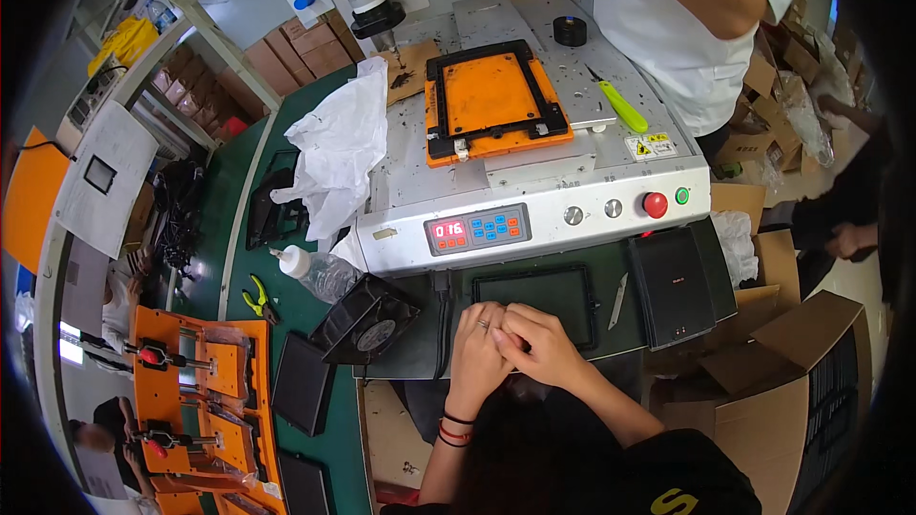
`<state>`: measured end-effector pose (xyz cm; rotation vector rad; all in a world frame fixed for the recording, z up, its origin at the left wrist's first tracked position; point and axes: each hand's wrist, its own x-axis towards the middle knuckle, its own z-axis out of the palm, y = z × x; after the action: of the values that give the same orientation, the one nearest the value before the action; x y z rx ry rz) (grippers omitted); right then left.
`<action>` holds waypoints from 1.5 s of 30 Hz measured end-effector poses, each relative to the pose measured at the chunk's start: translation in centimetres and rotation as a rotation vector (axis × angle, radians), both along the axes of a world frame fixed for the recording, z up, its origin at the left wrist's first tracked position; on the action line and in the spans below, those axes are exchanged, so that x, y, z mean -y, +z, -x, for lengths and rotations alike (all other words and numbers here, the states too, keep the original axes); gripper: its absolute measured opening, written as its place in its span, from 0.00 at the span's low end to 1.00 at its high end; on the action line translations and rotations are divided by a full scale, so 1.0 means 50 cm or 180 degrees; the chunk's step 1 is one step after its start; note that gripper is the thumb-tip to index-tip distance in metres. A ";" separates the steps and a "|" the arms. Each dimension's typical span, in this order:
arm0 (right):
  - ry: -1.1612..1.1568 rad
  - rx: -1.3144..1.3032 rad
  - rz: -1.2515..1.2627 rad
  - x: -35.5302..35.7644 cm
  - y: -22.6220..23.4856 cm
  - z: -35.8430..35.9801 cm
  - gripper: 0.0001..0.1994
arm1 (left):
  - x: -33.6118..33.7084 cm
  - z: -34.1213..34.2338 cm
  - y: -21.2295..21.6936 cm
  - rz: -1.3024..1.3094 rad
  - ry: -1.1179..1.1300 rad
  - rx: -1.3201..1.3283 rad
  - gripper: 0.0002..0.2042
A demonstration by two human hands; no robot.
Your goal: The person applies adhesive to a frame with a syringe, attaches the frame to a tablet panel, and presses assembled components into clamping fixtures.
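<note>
My left hand (480,341), with a ring on one finger, meets my right hand (537,343) above the near edge of the bench. Fingers of both are curled and pressed together, so anything inside them is hidden. A thin black rectangular frame (530,275) lies flat just beyond my hands. Right of it are a slim pale cutter (618,301) and a black box-like case (671,286). To the left sit black cables (444,315) and a black cooling fan (367,326).
Ahead stands a grey machine (572,215) bearing an orange fixture (487,100) with a black frame. A clear bottle (326,274), white sheet (343,138), pliers (258,298) and orange clamp fixtures (157,401) are left. A person (668,48) stands behind; cartons (763,429) lie right.
</note>
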<state>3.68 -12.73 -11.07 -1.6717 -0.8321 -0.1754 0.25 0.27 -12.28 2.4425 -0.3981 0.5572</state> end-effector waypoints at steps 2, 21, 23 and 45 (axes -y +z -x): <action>0.0147 -0.0506 0.0078 0.012 0.004 0.002 0.12 | 0.002 -0.001 0.002 -0.0045 -0.0007 -0.0018 0.13; -0.0007 -0.0989 -0.0418 0.016 -0.007 -0.014 0.13 | 0.001 -0.002 0.006 0.0080 -0.0077 0.0244 0.05; -0.0018 -0.0957 -0.0421 0.015 -0.003 -0.014 0.13 | 0.000 -0.001 0.006 0.0051 -0.0060 0.0223 0.05; -0.0030 -0.0942 -0.0371 0.014 -0.005 -0.012 0.12 | 0.005 0.000 0.012 0.0093 0.0109 0.0005 0.08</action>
<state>4.30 -13.41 -11.33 -1.5458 -0.5803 0.0176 0.24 0.04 -11.69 2.4251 -0.3469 0.5756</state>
